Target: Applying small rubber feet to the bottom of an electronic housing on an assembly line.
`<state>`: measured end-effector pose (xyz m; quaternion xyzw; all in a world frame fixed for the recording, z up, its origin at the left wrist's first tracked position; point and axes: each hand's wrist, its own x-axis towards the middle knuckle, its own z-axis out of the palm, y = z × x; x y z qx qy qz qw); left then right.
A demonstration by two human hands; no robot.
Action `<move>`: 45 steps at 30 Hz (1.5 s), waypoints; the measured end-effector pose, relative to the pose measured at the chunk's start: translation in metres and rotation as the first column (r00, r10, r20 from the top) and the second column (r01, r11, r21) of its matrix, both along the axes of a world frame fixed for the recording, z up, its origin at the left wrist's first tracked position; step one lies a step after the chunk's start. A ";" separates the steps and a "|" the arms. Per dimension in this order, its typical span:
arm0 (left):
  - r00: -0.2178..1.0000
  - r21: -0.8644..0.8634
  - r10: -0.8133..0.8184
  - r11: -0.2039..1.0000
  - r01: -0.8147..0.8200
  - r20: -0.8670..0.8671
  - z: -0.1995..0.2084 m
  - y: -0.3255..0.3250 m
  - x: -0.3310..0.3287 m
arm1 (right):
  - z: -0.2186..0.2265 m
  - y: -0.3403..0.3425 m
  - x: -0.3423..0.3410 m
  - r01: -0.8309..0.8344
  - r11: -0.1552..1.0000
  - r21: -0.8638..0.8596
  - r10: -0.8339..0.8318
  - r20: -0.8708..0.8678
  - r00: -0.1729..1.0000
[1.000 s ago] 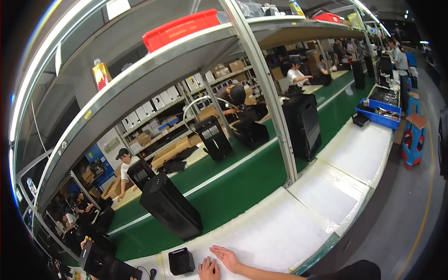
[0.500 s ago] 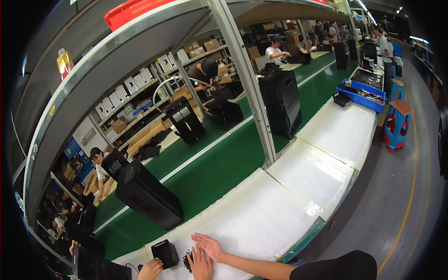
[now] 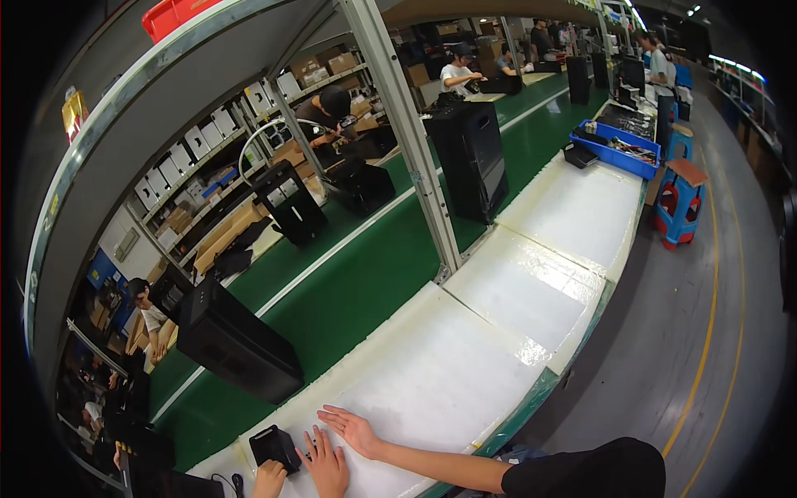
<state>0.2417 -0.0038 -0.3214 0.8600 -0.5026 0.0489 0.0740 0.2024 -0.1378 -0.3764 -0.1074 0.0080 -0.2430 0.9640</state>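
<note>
My right hand (image 3: pixel 352 432) lies flat over the white padded bench (image 3: pixel 415 390), fingers stretched out together and pointing left. Just beside it, my left hand (image 3: pixel 326 471) rests palm down with its fingers spread. Its fingertips are close to a small black open-topped box (image 3: pixel 276 448). A few dark specks seem to show by those fingers, but they are too small to make out. Another person's hand (image 3: pixel 270 479), coming from the lower left, touches the near side of the box.
A green conveyor (image 3: pixel 365 307) runs beyond the bench, carrying tall black cases (image 3: pixel 241 340). A metal post (image 3: pixel 407 141) rises at the bench's far edge. Farther right sit a blue bin (image 3: pixel 614 153) of tools and a stool (image 3: pixel 681 199). Several people work across the conveyor.
The whole view has shifted left. My left hand is nearer the black box, and the heap of small black pieces seen beside it earlier is mostly out of sight.
</note>
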 end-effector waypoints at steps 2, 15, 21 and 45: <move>1.000 -0.009 0.000 1.000 0.000 0.021 -0.003 0.002 0.004 | 0.001 -0.001 -0.001 0.000 1.000 0.012 0.000 0.013 1.000; 0.951 -0.157 -0.263 0.958 0.238 -0.165 -0.007 -0.002 -0.024 | 0.008 -0.007 -0.006 0.028 0.999 0.024 -0.028 0.018 0.999; 0.938 -0.150 -0.294 0.951 0.269 -0.183 -0.005 -0.003 -0.015 | 0.004 -0.011 -0.001 0.071 0.997 0.029 -0.072 0.031 0.997; 0.942 -0.159 -0.309 0.944 0.288 -0.129 -0.005 -0.002 -0.006 | -0.008 -0.015 0.003 0.163 0.982 0.097 -0.171 0.078 0.982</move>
